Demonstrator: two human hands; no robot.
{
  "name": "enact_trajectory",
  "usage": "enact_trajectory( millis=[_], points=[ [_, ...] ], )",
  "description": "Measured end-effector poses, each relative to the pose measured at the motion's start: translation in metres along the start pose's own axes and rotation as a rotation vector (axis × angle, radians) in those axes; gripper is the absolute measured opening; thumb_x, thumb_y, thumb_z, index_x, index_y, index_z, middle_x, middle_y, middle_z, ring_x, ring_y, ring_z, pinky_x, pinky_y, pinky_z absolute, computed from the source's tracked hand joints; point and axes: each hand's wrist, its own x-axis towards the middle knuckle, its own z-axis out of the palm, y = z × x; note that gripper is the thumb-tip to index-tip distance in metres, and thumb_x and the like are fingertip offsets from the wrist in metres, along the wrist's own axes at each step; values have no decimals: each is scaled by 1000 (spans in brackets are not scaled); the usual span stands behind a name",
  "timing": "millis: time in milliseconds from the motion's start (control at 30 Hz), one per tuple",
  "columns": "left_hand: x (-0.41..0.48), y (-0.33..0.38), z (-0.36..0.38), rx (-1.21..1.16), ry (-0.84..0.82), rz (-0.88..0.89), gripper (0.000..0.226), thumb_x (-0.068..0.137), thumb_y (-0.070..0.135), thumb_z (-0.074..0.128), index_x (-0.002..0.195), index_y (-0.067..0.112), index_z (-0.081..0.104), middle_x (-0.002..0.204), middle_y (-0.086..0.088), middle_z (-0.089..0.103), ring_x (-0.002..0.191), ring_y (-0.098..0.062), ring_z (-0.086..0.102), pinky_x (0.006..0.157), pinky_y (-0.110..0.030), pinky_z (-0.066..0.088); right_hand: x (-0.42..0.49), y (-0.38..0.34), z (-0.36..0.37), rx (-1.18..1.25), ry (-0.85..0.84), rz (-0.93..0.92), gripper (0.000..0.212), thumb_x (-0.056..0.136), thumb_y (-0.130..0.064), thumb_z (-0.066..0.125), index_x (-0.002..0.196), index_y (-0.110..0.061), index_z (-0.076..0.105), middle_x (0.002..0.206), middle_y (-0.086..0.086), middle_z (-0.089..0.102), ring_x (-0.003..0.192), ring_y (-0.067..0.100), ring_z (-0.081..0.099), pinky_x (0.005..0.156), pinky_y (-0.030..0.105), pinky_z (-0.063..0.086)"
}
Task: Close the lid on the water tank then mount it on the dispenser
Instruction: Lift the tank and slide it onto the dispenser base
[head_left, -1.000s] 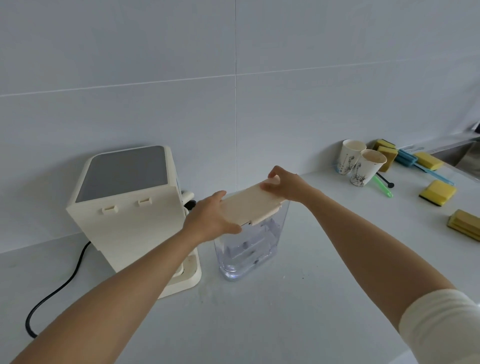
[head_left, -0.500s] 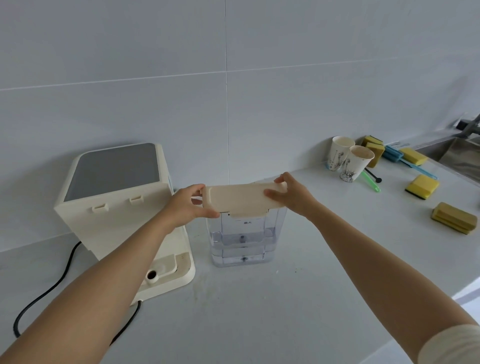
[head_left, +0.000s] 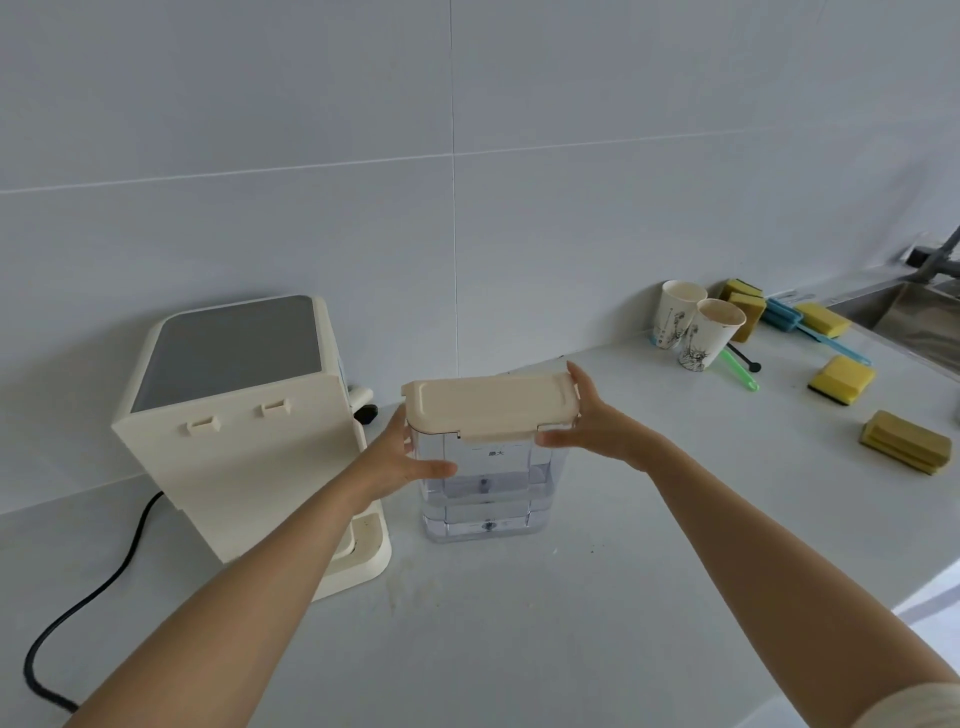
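A clear water tank (head_left: 485, 493) stands upright on the white counter, partly filled with water. Its cream lid (head_left: 488, 408) lies flat on the tank's top. My left hand (head_left: 402, 457) grips the tank's left side just under the lid, thumb across the front. My right hand (head_left: 597, 421) holds the lid's right end, with the thumb under its front edge. The cream dispenser (head_left: 234, 431) with a grey top stands just left of the tank, and its low base (head_left: 366, 551) juts toward the tank.
A black power cord (head_left: 93, 592) trails from the dispenser to the lower left. Two paper cups (head_left: 696, 327) stand at the back right, with several yellow sponges (head_left: 841, 379) and a blue brush beyond. A steel sink (head_left: 924, 322) sits at the far right edge.
The lid came down from a tilted hold above the tank and now sits level on it. My left hand dropped from the lid's end to the tank's side.
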Motion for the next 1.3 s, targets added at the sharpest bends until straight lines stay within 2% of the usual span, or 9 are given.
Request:
enact_trajectory(
  millis=[67,167,367,633,767,900,1000,1167,1300],
  points=[
    [2,-4,6,-9,5,14,99,66,20,80,142,24,16,144,8,29,139,-19,24,105,-26,24,1,6,3,75,-5,12,120,68,-15,77,143,-22,-16,147,7,27,132,25,32,109,39,28],
    [4,-7,12,-16,27,16,95,69,14,78,141,21,17,142,8,30,138,-17,23,101,-22,22,3,13,9,93,-14,0,115,66,-6,78,144,-21,-6,139,3,30,135,27,27,109,38,27],
    [7,-7,16,10,27,45,95,68,5,77,141,14,17,149,-2,29,139,-17,24,109,-26,20,8,23,24,37,-16,30,111,64,-8,79,143,-17,1,147,9,26,135,27,28,108,37,31],
    [7,-7,15,29,18,15,94,68,11,78,141,12,17,150,-6,28,139,-20,25,111,-31,23,10,28,28,26,-11,76,103,65,-11,79,141,-19,11,133,8,38,115,19,38,96,30,36],
    [7,-3,14,43,20,24,91,69,11,77,140,12,19,148,-10,30,139,-21,25,110,-29,23,11,27,29,98,5,94,102,64,-6,78,141,-19,13,125,5,38,121,22,37,97,30,36],
    [6,0,12,48,20,24,88,69,9,77,138,11,23,146,-11,34,137,-23,29,111,-32,24,12,27,30,135,3,93,101,64,-3,77,142,-17,15,139,9,34,131,25,31,106,37,32],
    [2,2,11,37,20,36,88,67,8,78,138,12,26,145,-8,39,136,-21,32,114,-35,24,13,27,29,168,-4,82,100,65,-2,77,142,-19,15,135,3,34,131,23,29,105,35,30],
    [-1,9,3,64,69,25,86,65,14,81,135,14,30,136,-6,45,131,-22,38,111,-35,31,10,16,22,181,-36,45,92,65,-3,76,137,-21,22,108,-14,43,113,15,40,92,24,36],
    [-12,20,-7,100,131,19,75,65,20,81,125,16,37,113,1,48,117,-20,44,92,-27,36,4,-7,13,195,-73,1,82,59,-6,78,121,-28,29,99,-20,44,90,-4,46,62,5,44]
  ],
)
